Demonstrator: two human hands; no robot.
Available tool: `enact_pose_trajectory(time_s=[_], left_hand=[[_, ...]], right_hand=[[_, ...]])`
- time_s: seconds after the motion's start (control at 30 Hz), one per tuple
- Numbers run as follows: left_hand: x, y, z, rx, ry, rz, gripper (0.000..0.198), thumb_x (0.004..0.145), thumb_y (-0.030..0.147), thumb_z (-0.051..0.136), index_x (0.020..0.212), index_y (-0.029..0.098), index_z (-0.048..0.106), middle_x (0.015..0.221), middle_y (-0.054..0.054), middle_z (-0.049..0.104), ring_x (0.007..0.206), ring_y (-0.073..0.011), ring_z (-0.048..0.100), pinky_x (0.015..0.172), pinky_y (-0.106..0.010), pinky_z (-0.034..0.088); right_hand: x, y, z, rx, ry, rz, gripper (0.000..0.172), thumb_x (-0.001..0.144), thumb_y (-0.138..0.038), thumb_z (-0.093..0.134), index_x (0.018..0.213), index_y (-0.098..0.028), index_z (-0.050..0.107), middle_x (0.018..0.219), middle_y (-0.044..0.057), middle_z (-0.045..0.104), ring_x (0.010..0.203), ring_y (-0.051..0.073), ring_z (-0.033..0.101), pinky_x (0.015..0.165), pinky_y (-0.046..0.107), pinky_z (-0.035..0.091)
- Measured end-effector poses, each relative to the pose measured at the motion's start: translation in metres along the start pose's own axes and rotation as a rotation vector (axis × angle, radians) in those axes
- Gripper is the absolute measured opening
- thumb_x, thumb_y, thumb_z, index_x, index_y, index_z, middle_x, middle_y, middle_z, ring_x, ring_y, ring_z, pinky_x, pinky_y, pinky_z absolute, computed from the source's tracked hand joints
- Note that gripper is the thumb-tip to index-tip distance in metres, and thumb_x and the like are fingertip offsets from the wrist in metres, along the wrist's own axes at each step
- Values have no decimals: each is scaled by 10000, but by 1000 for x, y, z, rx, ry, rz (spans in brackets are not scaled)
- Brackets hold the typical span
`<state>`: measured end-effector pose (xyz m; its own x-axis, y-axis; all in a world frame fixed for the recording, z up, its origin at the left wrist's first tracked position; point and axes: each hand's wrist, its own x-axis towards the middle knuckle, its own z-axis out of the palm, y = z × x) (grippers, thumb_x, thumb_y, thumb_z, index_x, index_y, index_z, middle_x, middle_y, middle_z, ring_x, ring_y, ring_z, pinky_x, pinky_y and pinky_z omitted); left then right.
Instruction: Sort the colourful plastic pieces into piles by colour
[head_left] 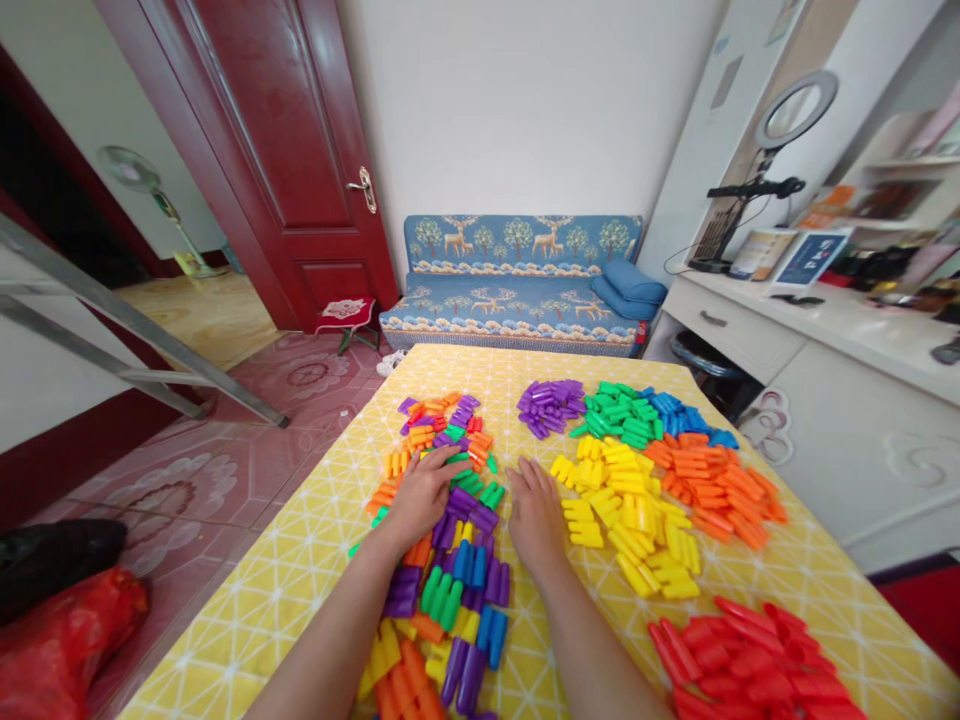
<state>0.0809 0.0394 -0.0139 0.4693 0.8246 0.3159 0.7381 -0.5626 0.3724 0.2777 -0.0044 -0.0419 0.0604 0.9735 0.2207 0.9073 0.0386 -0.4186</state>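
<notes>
My left hand (pixel 424 492) rests on a long pile of mixed-colour plastic pieces (pixel 442 590), its fingers stretched toward green pieces (pixel 469 480). The pieces are small rounded tubes, many side by side in short rows. My right hand (pixel 535 512) lies flat on the tablecloth between the mixed pile and a yellow pile (pixel 630 505), its fingers extended. I see nothing held in it. What lies under my left fingers is partly hidden. Sorted heaps spread on the right: purple (pixel 551 408), green (pixel 619 415), blue (pixel 682 415), orange (pixel 716 485) and red (pixel 750 660).
A yellow patterned cloth covers the table (pixel 300 560). Beyond its far edge stands a blue sofa (pixel 517 285). To the right is a white desk (pixel 862 350) with a ring light (pixel 796 110). A metal ladder (pixel 135 310) and red bag (pixel 67 640) are at left.
</notes>
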Motion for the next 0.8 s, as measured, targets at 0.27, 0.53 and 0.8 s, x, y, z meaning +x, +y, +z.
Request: enact_pose_trajectory(time_s=[0.27, 0.53, 0.8], left_hand=[[-2, -7, 6, -48, 87, -24, 439, 781, 60, 521, 1126, 291, 663, 1243, -30, 600, 1168, -227, 512, 1032, -438, 388], [-2, -6, 5, -66, 100, -34, 425, 787, 65, 527, 1105, 307, 672, 1242, -25, 605, 1165, -228, 520, 1031, -446, 393], [-2, -8, 7, -89, 104, -42, 407, 790, 75, 533, 1091, 306, 682, 1240, -28, 611, 1166, -229, 526, 1034, -450, 392]], right_hand=[[1, 0, 1, -3, 11, -2, 537, 794, -40, 392, 1280, -198, 557, 1441, 56, 407, 1348, 206, 301, 1122, 384, 170], [3, 2, 7, 0, 34, 9, 506, 825, -70, 385, 1274, -215, 568, 1419, 56, 438, 1340, 200, 321, 1116, 389, 192], [3, 2, 10, 0, 68, 1, 489, 823, -79, 393, 1254, -206, 586, 1403, 58, 458, 1328, 208, 338, 1116, 382, 193]])
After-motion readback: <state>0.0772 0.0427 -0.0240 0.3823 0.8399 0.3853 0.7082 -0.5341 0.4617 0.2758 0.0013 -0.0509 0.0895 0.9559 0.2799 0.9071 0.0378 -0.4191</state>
